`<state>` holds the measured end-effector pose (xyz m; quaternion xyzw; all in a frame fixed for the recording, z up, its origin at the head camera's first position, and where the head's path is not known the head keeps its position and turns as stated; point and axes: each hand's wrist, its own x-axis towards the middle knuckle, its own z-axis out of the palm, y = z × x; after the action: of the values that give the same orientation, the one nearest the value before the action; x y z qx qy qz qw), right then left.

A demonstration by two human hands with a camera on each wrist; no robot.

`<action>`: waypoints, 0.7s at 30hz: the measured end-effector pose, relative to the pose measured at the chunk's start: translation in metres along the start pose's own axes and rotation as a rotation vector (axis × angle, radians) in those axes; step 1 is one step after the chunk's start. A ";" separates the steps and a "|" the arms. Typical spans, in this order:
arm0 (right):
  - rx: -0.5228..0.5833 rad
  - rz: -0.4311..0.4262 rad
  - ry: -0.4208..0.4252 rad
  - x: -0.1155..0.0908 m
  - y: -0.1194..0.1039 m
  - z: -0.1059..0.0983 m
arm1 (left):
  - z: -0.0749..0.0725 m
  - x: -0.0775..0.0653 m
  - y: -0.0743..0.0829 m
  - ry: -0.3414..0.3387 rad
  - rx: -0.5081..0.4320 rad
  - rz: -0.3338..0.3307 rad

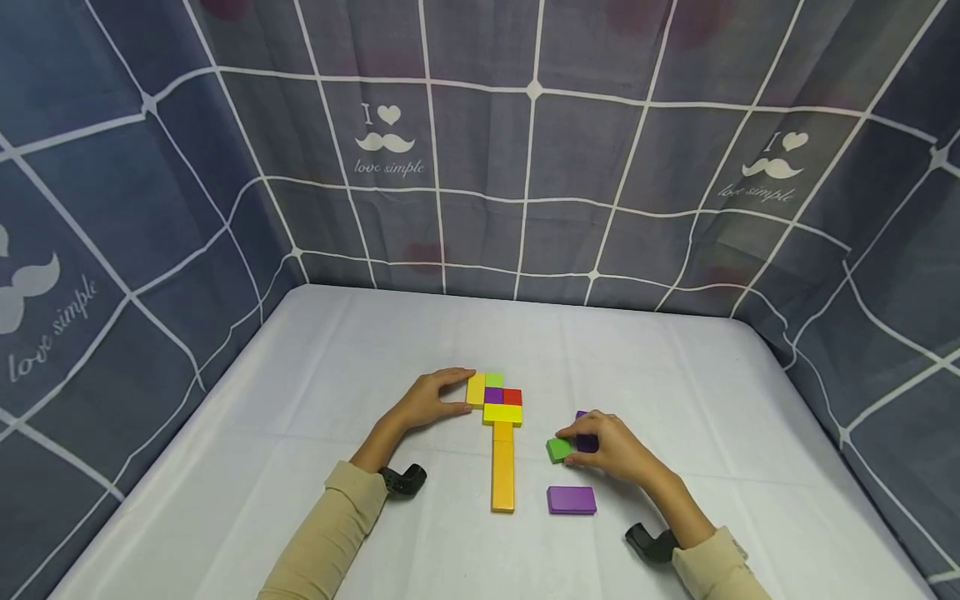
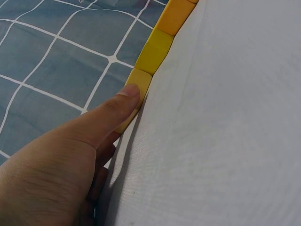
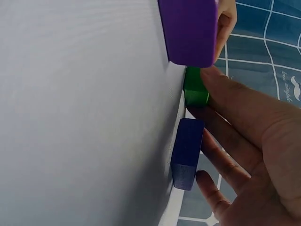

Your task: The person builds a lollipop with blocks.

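My left hand (image 1: 426, 402) pinches a pale yellow block (image 1: 476, 390) at the upper left of a flat block arrangement, thumb at its near end. Beside that block lie a light green block (image 1: 493, 380), a small purple block (image 1: 493, 395) and a red block (image 1: 512, 397). Below them a bright yellow block (image 1: 502, 414) tops a column of orange blocks (image 1: 503, 475). To the right, my right hand (image 1: 611, 446) holds a green block (image 1: 558, 451) between thumb and fingers. A dark purple-blue block (image 3: 187, 153) stands close to its other fingers, partly hidden in the head view.
A purple rectangular block (image 1: 572, 500) lies nearer the front, right of the column. White cloth covers the table (image 1: 337, 350). Grey checked curtains (image 1: 480, 150) surround its back and sides. Black curved devices (image 1: 405, 481) sit at both wrists.
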<state>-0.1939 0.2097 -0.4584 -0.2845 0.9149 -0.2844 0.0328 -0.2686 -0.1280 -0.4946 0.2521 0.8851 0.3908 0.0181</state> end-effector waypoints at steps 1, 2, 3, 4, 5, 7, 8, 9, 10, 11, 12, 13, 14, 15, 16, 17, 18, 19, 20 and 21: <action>0.008 0.003 0.000 0.000 -0.001 -0.001 | 0.000 0.000 0.000 0.001 -0.004 0.005; 0.014 0.005 0.002 0.001 -0.001 -0.002 | 0.000 0.000 -0.001 0.001 -0.005 0.008; 0.017 0.006 0.007 0.003 -0.002 -0.003 | 0.000 0.000 -0.001 0.002 -0.008 0.012; 0.022 0.009 0.016 0.005 -0.003 -0.005 | 0.000 0.000 -0.002 0.002 -0.009 0.015; 0.023 0.012 0.032 0.008 -0.004 -0.007 | 0.000 0.000 -0.002 0.003 -0.010 0.018; 0.025 0.009 0.079 0.016 -0.006 -0.012 | 0.000 0.000 -0.004 0.006 -0.011 0.023; 0.024 0.004 0.109 0.022 -0.007 -0.015 | 0.000 0.000 -0.004 0.006 -0.011 0.023; 0.025 -0.004 0.139 0.027 -0.008 -0.017 | 0.000 0.000 -0.004 0.006 -0.014 0.025; 0.026 -0.013 0.170 0.033 -0.009 -0.019 | 0.000 0.000 -0.004 0.006 -0.015 0.026; 0.027 -0.020 0.198 0.040 -0.010 -0.021 | 0.000 0.000 -0.004 0.005 -0.017 0.026; 0.033 -0.029 0.222 0.046 -0.010 -0.022 | -0.001 0.000 -0.003 0.004 -0.018 0.025; 0.036 -0.035 0.242 0.053 -0.011 -0.023 | -0.001 0.000 -0.003 0.002 -0.018 0.023; 0.042 -0.038 0.257 0.060 -0.012 -0.023 | -0.001 0.000 -0.002 0.000 -0.018 0.018; 0.048 -0.039 0.267 0.066 -0.013 -0.023 | -0.001 0.000 -0.002 -0.001 -0.017 0.016; 0.054 -0.038 0.272 0.072 -0.014 -0.022 | -0.001 -0.001 -0.001 -0.001 -0.016 0.013; 0.056 -0.034 0.271 0.078 -0.014 -0.020 | -0.001 -0.001 -0.001 -0.002 -0.015 0.011; 0.059 -0.031 0.267 0.084 -0.014 -0.018 | -0.001 0.000 -0.001 -0.002 -0.014 0.010; 0.061 -0.023 0.258 0.089 -0.015 -0.016 | -0.001 0.000 -0.001 -0.002 -0.012 0.010; 0.059 -0.012 0.246 0.094 -0.014 -0.014 | -0.001 0.000 -0.001 -0.002 -0.011 0.009; 0.060 0.004 0.233 0.098 -0.014 -0.011 | -0.001 0.000 -0.001 -0.003 -0.012 0.010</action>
<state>-0.2715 0.1530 -0.4319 -0.2466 0.9041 -0.3428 -0.0648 -0.2692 -0.1290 -0.4941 0.2570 0.8814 0.3959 0.0190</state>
